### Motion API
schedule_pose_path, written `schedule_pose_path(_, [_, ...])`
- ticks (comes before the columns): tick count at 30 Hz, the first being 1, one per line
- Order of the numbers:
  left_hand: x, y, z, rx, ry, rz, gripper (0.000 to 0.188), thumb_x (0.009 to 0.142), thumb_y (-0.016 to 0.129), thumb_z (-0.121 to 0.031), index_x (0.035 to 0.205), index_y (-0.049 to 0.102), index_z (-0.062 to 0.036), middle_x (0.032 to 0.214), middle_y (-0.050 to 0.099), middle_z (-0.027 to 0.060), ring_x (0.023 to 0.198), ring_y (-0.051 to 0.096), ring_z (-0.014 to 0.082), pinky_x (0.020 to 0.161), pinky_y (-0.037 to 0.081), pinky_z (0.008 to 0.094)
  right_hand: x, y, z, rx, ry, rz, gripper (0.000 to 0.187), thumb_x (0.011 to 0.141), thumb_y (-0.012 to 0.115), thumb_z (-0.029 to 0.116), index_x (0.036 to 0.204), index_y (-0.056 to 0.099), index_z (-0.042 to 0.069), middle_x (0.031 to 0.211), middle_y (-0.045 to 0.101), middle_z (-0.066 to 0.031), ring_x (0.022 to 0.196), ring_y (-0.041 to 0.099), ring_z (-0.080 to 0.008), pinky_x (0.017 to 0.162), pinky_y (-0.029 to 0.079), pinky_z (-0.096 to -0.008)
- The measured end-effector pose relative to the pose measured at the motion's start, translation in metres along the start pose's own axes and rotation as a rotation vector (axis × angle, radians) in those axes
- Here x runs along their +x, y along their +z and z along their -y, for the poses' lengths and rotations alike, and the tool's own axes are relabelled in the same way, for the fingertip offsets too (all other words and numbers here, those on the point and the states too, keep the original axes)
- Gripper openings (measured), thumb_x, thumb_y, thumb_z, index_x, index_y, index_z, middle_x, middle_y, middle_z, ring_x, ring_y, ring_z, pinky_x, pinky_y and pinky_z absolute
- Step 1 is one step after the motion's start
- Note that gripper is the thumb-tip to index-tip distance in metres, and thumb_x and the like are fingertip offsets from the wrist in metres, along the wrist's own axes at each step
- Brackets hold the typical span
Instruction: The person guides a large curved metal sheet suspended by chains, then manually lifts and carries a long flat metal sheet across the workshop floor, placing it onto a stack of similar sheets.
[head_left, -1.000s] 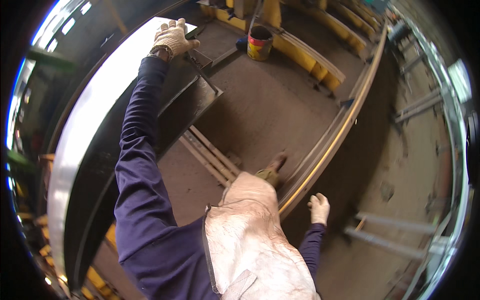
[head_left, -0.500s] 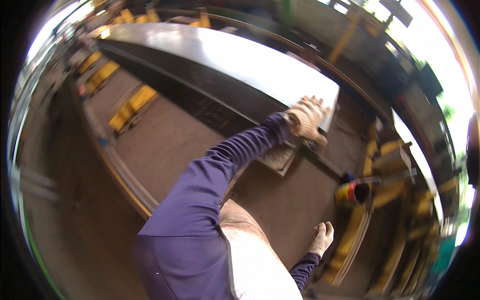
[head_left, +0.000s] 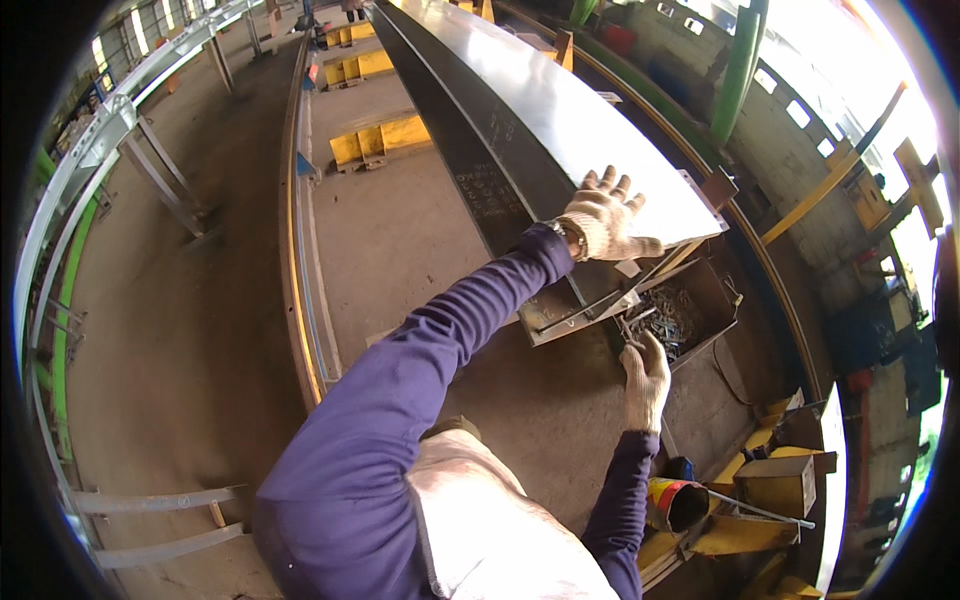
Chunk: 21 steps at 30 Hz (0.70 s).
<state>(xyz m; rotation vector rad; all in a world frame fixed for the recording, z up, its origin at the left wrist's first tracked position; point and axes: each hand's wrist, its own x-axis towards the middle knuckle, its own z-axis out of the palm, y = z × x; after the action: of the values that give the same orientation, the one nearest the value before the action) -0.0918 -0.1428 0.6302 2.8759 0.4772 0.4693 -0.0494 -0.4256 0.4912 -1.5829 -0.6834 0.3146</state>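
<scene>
A long steel beam [head_left: 490, 72] stretches away from me, with a pale, shiny top face and a dark side carrying chalk marks. My left hand [head_left: 606, 218], in a knitted work glove, lies on the top face near the beam's close end, fingers spread. Beneath that end stands a dark metal box [head_left: 712, 292] holding a heap of small metal pieces [head_left: 668, 318]. My right hand [head_left: 647, 378], also gloved, is at the box's near corner with thumb and fingers bent together. What sits between those fingertips, if anything, is too small to make out.
Yellow steel supports [head_left: 380, 140] stand left of the beam. A rail [head_left: 297, 250] runs along the floor farther left. At lower right, a red-and-yellow can [head_left: 662, 500] stands among yellow brackets [head_left: 775, 485]. Silver framing [head_left: 105, 125] curves along the far left.
My right hand has risen from low beside my body to the box. The view has turned, bringing the box into sight. My left hand stays spread on the beam.
</scene>
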Motion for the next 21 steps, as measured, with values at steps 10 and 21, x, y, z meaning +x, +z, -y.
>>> schedule_pose_path(10, [-0.023,0.061,-0.038,-0.25,-0.369,-0.765,0.095,0.087,0.075,-0.052,0.148,0.037,0.0098,0.148,0.043,0.0382,0.132,0.049,0.0508,0.114,0.037,0.0527,0.137,-0.034,-0.02,0.199,-0.187,-0.139,0.048,0.101,0.07,0.017,0.142,0.054,-0.004,0.116,0.069,-0.0085,0.097,0.066,-0.0124,0.084,0.054,-0.0258])
schedule_pose_path(21, [-0.041,0.148,-0.069,-1.841,-0.386,-0.777,0.084,0.105,0.04,-0.068,0.153,0.04,0.0002,0.153,0.05,0.0196,0.139,0.05,0.0369,0.113,0.044,0.0526,0.276,-0.085,-0.064,0.69,0.326,0.132,0.031,0.098,0.067,0.025,0.122,0.061,0.006,0.104,0.065,-0.0043,0.092,0.065,-0.0191,0.08,0.056,-0.0368])
